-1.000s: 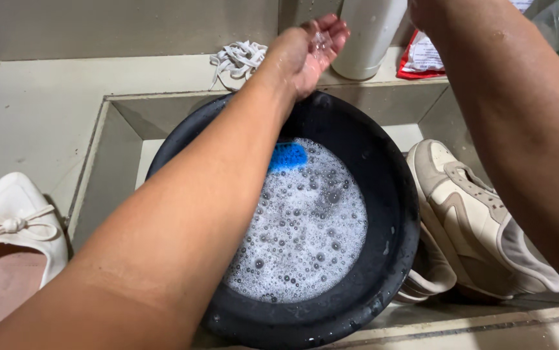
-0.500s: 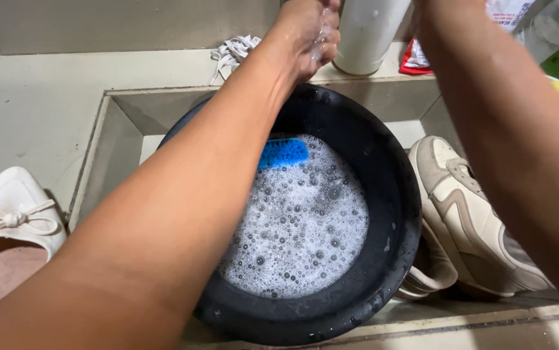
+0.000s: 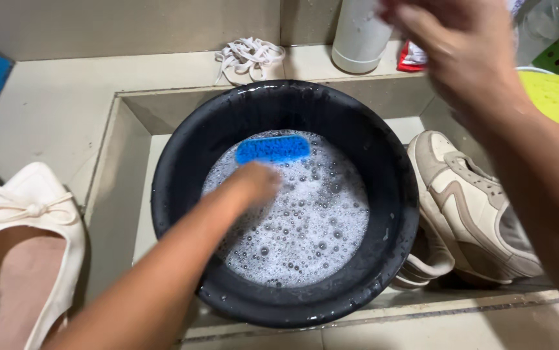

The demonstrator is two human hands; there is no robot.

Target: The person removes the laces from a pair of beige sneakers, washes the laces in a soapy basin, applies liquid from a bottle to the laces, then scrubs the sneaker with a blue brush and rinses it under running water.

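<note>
Moved since earlier: the left hand (image 3: 253, 183) has dropped from up by the white bottle (image 3: 361, 35) down to the suds, and the right hand (image 3: 464, 48) now shows in full near the top of the view.
Basin: the black basin (image 3: 396, 194) sits in the recessed trough (image 3: 107, 168), filled with foamy water (image 3: 305, 220).
Left hand: blurred just above the foam, close to the blue brush (image 3: 273, 148); I cannot tell how its fingers are set, and it seems to hold nothing.
Right hand: raised and blurred, fingers loosely spread, nothing visibly in its grasp.
Risk, spill: a hard plunge could slop foam over the rim onto the beige sneaker (image 3: 470, 207) wedged beside the basin.
Risk, slip: soapy fingers may lose hold of the floating brush.
Risk, knock: the raised right hand is near the bottle and could tip it.
Pale flat shoe: on the ledge at far left (image 3: 30, 249).
Package: a red and white pouch (image 3: 412, 58) lies flat behind the bottle.
Laces: a white bundle (image 3: 248, 53) on the ledge.
</note>
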